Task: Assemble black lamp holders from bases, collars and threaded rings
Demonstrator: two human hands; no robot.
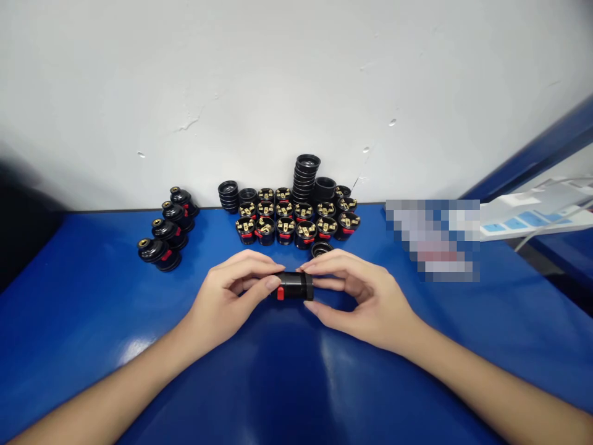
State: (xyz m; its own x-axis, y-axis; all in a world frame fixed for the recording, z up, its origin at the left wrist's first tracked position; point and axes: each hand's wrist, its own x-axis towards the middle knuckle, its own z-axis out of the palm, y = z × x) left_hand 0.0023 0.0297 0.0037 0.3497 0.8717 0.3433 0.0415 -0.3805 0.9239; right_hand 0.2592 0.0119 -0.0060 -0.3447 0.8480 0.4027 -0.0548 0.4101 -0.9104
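away from the worktop's (269,377) back edge, the socket (293,286) is held by the left hand (218,296), its ring (310,288) by the right hand (373,300); if tilted, it could be stuck crooked.

Left hand (227,298), right hand (365,300), black cylinder (293,286) between

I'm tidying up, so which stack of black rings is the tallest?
The tall stack just right of the picture's middle, behind the brass-contact sockets. Its top stands well above the shorter stack at the left end of those sockets.
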